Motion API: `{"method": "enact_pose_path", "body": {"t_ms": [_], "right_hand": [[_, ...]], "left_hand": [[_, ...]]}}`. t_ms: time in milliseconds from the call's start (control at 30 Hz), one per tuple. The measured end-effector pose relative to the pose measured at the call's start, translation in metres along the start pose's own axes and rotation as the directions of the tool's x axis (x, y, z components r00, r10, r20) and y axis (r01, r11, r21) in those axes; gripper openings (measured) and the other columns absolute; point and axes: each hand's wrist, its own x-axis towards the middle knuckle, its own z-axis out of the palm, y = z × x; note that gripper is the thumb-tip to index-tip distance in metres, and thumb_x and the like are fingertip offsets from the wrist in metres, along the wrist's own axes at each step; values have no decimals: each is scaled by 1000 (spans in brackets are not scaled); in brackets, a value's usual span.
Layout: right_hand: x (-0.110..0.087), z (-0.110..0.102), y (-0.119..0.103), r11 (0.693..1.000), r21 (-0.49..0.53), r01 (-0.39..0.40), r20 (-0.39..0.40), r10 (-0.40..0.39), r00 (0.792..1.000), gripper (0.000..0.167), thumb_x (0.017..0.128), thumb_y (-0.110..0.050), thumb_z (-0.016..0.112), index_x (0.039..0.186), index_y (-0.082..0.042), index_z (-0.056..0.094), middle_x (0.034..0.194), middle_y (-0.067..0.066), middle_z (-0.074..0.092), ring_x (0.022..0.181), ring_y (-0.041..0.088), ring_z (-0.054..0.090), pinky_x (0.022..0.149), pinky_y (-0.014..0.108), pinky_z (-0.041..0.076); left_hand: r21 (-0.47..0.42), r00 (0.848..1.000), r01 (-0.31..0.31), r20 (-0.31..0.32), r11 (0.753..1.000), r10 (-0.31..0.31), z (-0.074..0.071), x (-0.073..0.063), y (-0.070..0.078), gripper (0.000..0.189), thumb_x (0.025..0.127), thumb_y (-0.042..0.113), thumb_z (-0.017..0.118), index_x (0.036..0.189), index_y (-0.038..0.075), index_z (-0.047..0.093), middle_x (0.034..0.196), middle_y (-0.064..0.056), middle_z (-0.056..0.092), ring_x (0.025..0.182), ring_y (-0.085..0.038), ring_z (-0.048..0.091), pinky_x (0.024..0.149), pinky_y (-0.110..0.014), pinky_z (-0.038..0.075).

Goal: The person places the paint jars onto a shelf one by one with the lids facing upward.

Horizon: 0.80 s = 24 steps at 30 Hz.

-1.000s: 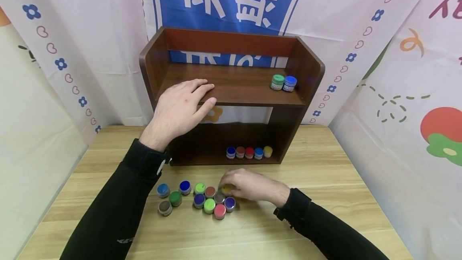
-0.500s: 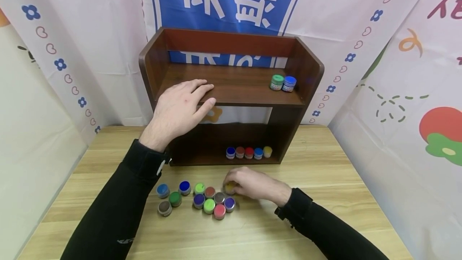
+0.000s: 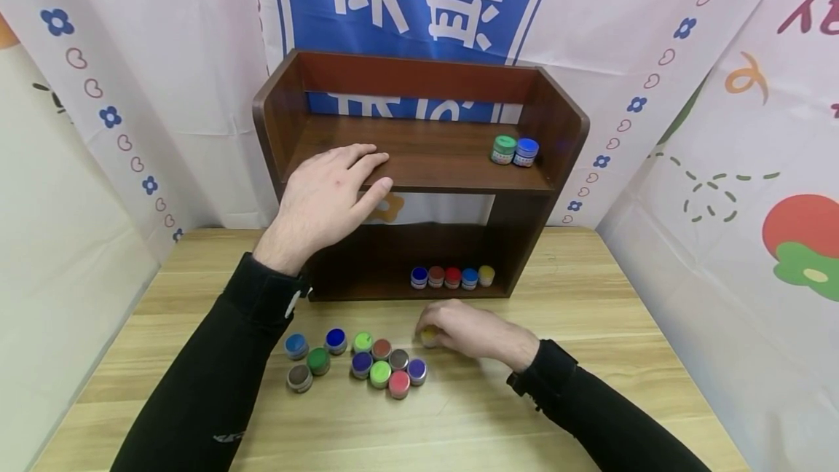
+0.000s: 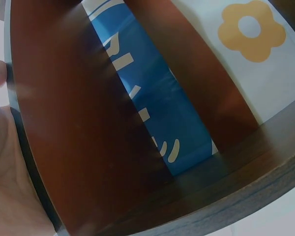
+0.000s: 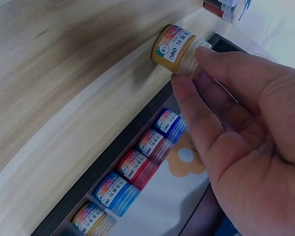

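Note:
My right hand pinches an ochre-yellow paint jar by its clear lid, thumb and fingertips around it, in front of the dark wooden shelf. In the right wrist view the jar's label faces the camera and its base points away from the palm. Just left of that hand, several paint jars with coloured lids stand on the table, including a pink one and a purple one. My left hand rests at the left end of the upper shelf board, fingers extended, holding no jar.
A row of jars, among them a red one, stands on the lower shelf at the right. A green jar and a blue jar sit on the upper shelf. Printed cloth hangs behind the wooden table.
The right hand has drawn the yellow jar away from the group, rightward and slightly toward the shelf. My left hand stays on the shelf.

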Motion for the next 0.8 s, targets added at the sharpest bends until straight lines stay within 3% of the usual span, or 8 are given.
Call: {"method": "enact_pose_path", "body": {"t_ms": [500, 800], "right_hand": [[-3, 2, -4, 999, -31, -30, -37, 29, 999, 21, 112, -7, 79, 131, -9, 86, 135, 7, 85, 126, 22, 82, 112, 36, 69], [-13, -20, -13, 998, -64, 1, -113, -9, 994, 25, 111, -4, 80, 135, -6, 83, 137, 8, 83, 128, 23, 81, 112, 38, 70]], "left_hand": [[-1, 1000, 1, 3, 1000, -1, -1, 0, 1, 64, 124, 58, 46, 172, 18, 61, 180, -14, 58, 168, -39, 56, 139, -65, 47], [-1, 1000, -2, -2, 1000, 2, 0, 0, 0, 64, 123, 58, 47, 171, 18, 61, 180, -14, 58, 168, -39, 56, 139, -64, 47]]}}
